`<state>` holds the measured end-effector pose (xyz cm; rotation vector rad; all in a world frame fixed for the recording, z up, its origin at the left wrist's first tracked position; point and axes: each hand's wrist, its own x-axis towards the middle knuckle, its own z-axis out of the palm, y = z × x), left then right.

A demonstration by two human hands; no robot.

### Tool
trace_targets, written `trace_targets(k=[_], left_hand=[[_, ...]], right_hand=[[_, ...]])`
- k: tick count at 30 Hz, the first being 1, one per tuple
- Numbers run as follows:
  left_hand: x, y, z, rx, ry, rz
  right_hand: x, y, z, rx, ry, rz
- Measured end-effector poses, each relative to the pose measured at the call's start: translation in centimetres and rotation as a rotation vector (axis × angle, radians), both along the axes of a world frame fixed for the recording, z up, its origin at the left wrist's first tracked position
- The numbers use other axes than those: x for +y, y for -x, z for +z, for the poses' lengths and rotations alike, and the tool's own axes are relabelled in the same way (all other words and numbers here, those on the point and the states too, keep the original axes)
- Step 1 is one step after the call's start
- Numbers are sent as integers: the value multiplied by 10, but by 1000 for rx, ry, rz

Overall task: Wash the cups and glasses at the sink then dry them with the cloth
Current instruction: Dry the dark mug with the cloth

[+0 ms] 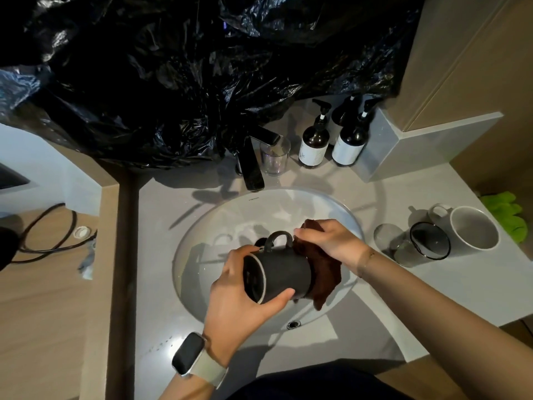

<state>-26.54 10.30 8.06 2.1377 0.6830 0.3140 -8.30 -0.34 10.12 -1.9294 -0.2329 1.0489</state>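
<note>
My left hand (235, 295) grips a dark grey mug (284, 271) by its rim end, held on its side over the white sink (202, 226), handle up. My right hand (331, 241) holds a brown cloth (326, 277) against the mug's base. On the counter to the right lie a clear glass (388, 235), a dark-rimmed glass (429, 241) on its side, and a white mug (473, 229) tipped toward me. Another clear glass (274, 157) stands beside the black tap (252, 166).
Two brown pump bottles (313, 142) (350, 142) stand at the back of the grey counter (403, 194). A green cloth (507, 215) lies at the far right. Black plastic sheeting (187, 67) covers the wall above. A black cable (52, 226) lies on the wooden surface to the left.
</note>
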Motion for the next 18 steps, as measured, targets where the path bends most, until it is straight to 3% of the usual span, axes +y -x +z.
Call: trace_targets(k=[4, 7, 11, 13, 15, 18], left_hand=[[8, 2, 2, -74, 121, 18], [10, 4, 4, -87, 165, -87], [8, 2, 4, -56, 40, -163], [10, 0, 1, -20, -46, -151], [10, -3, -1, 10, -94, -137], [4, -8, -1, 18, -171, -146]], right_hand=[[0, -3, 8, 1, -117, -270], [14, 0, 10, -43, -131, -190], [22, 4, 3, -26, -51, -73], [17, 9, 4, -186, 54, 70], [12, 23, 4, -487, 136, 236], [18, 39, 7, -856, 115, 298]])
